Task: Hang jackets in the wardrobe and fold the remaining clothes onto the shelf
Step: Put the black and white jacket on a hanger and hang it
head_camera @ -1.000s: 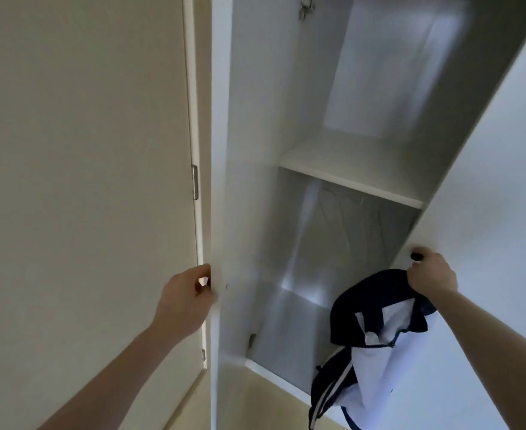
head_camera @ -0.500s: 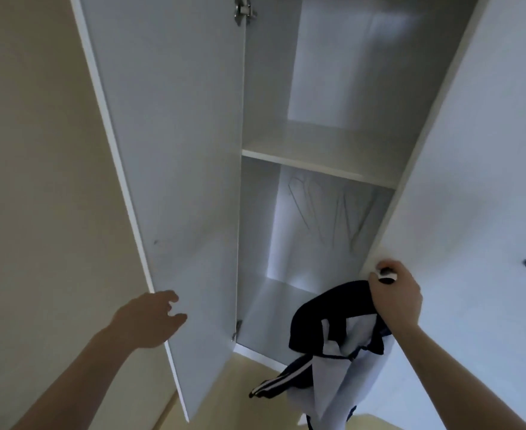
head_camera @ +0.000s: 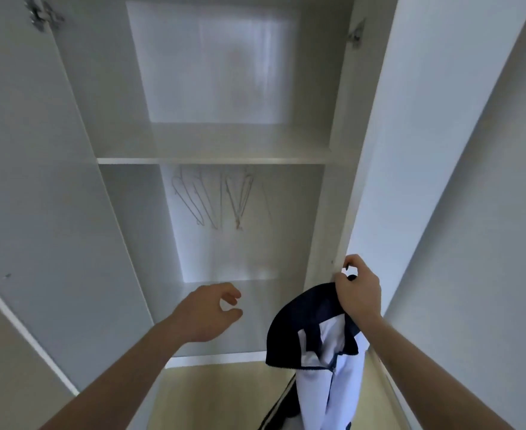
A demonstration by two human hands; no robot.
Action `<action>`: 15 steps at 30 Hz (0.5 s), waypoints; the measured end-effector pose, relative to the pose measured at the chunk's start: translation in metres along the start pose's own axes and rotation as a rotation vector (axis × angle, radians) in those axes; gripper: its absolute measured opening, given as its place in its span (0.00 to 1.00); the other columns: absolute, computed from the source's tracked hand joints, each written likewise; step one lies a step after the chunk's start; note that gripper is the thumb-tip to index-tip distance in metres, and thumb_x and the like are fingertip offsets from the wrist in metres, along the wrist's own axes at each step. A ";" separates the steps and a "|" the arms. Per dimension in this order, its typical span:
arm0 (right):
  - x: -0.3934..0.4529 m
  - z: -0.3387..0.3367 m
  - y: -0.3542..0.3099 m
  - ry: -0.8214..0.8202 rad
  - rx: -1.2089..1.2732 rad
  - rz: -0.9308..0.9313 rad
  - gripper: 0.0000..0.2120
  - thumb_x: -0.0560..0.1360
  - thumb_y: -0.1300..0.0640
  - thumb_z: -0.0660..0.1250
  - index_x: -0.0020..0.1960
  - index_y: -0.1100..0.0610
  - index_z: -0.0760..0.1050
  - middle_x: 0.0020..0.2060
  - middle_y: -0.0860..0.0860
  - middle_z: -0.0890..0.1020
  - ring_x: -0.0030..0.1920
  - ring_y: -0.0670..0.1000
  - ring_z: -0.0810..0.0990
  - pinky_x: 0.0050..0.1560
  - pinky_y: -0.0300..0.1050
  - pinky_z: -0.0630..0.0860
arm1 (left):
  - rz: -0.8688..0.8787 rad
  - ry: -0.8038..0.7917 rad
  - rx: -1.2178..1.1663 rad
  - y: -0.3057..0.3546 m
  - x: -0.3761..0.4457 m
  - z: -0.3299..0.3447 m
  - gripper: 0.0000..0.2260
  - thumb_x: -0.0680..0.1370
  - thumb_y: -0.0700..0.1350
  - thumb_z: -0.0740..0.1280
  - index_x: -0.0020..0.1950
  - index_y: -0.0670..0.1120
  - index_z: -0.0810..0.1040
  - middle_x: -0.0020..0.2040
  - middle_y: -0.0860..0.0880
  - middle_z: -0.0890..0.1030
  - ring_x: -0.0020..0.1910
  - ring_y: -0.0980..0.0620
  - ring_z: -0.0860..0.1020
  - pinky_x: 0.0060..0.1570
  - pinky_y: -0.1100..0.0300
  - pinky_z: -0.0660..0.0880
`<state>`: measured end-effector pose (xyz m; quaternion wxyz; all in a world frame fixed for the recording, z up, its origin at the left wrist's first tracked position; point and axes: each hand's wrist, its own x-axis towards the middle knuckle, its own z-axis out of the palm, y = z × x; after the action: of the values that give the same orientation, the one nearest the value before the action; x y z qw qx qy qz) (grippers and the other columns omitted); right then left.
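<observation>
The right hand (head_camera: 358, 291) grips the navy-and-white zip jacket (head_camera: 320, 342) by its collar at the white wardrobe's right door (head_camera: 441, 150); the left hand (head_camera: 207, 311), empty and loosely curled, should lift one thin wire hanger (head_camera: 193, 203) cleanly off

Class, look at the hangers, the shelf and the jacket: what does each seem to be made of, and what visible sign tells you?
Hangers: probably thin metal wire; only slim pale outlines show.
Shelf: likely laminated board, smooth matt white with a flat square edge.
Jacket: soft fabric, perhaps synthetic; it drapes and folds from the right hand.
</observation>
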<state>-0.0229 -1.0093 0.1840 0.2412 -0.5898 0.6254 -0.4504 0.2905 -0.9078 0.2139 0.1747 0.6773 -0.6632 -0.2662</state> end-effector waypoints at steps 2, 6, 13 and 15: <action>0.002 -0.028 0.011 0.041 -0.035 0.029 0.08 0.72 0.59 0.60 0.47 0.47 0.71 0.22 0.45 0.71 0.23 0.47 0.66 0.30 0.43 0.68 | 0.032 -0.059 -0.022 0.021 0.011 0.025 0.13 0.77 0.58 0.71 0.60 0.62 0.76 0.57 0.65 0.79 0.48 0.61 0.80 0.57 0.58 0.77; 0.004 -0.068 0.026 0.179 -0.065 0.062 0.07 0.80 0.57 0.60 0.50 0.44 0.67 0.35 0.42 0.78 0.32 0.50 0.79 0.34 0.43 0.71 | 0.075 -0.149 -0.004 0.051 0.023 0.068 0.17 0.76 0.58 0.70 0.64 0.59 0.77 0.59 0.63 0.77 0.51 0.61 0.78 0.56 0.61 0.75; -0.035 -0.098 0.038 0.389 0.052 0.088 0.21 0.74 0.62 0.65 0.61 0.43 0.67 0.38 0.32 0.80 0.30 0.46 0.78 0.33 0.41 0.69 | 0.091 -0.164 0.000 0.075 0.034 0.097 0.16 0.77 0.58 0.70 0.64 0.58 0.77 0.61 0.62 0.78 0.49 0.60 0.77 0.52 0.64 0.70; -0.047 -0.094 0.035 0.388 0.095 0.039 0.19 0.74 0.63 0.66 0.57 0.43 0.69 0.42 0.28 0.78 0.29 0.45 0.77 0.33 0.37 0.70 | 0.076 -0.177 -0.026 0.075 0.033 0.105 0.17 0.76 0.59 0.71 0.63 0.58 0.77 0.61 0.61 0.78 0.49 0.61 0.77 0.53 0.64 0.70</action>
<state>-0.1106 -0.9419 0.1887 0.1524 -0.4676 0.6497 -0.5797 0.1676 -0.9331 0.1699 0.1340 0.6230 -0.6979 -0.3268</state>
